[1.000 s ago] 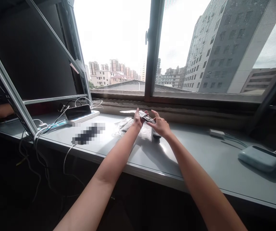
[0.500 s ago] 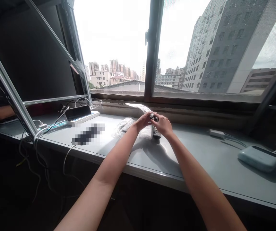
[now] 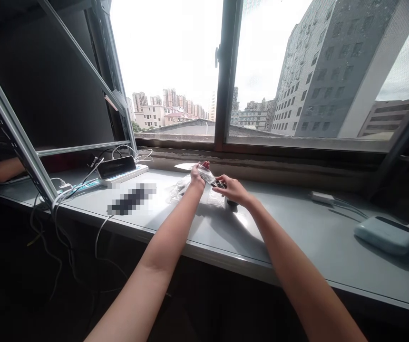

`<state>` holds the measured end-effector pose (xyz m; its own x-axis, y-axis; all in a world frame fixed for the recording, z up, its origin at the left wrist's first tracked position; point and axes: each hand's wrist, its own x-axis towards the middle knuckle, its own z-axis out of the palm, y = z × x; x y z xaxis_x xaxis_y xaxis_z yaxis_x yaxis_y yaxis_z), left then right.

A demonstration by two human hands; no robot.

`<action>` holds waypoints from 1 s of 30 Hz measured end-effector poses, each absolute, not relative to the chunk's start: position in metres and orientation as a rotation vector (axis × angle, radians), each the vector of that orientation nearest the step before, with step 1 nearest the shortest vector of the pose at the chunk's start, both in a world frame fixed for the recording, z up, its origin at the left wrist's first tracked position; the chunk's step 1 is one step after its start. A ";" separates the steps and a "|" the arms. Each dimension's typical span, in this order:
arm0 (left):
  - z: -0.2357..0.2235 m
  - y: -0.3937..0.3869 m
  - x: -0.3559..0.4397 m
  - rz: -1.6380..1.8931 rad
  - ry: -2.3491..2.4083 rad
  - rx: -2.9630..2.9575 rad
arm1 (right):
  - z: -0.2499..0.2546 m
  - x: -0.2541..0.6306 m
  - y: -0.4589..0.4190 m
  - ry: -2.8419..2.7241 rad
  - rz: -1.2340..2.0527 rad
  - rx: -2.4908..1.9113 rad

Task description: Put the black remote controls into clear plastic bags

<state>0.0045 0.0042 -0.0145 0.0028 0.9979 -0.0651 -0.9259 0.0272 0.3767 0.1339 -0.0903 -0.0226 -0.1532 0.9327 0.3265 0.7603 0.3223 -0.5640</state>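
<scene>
Head view: a dark, button-studded remote control (image 3: 219,184) is held above the table (image 3: 290,228), gripped by the right hand (image 3: 236,190), whose fingers are closed on it. At its other end a clear plastic sleeve (image 3: 207,175) is held by the left hand (image 3: 197,177), its fingers partly curled with some tips extended. The two seem to be held from opposite sides so that each can be kept steady against the other; whether the remote lies inside the film cannot be told. Beneath, clear plastic packaging (image 3: 179,190) and a dark object (image 3: 232,204), mostly hidden, are laid close, presumably for easy reach. Farther left, a phone (image 3: 117,167) is propped at a tilt, perhaps for viewing. Well apart at the right, a pale blue case (image 3: 386,235) is set.
</scene>
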 end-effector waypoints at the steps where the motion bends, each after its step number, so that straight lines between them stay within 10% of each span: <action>1: -0.015 0.006 0.004 1.544 0.363 0.231 | -0.022 0.134 -0.090 -1.964 0.425 -1.448; 10: -0.016 0.015 0.000 1.480 0.432 0.270 | 0.005 0.158 -0.110 -2.110 1.266 -1.048; 30: -0.015 0.007 -0.005 1.549 0.414 0.330 | -0.006 0.161 -0.099 -1.749 1.208 -1.120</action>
<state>-0.0047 0.0072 -0.0155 -0.0225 0.9985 -0.0492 -0.8898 0.0025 0.4564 0.1608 -0.0995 -0.0057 -0.3612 0.9288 0.0826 0.2513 0.1822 -0.9506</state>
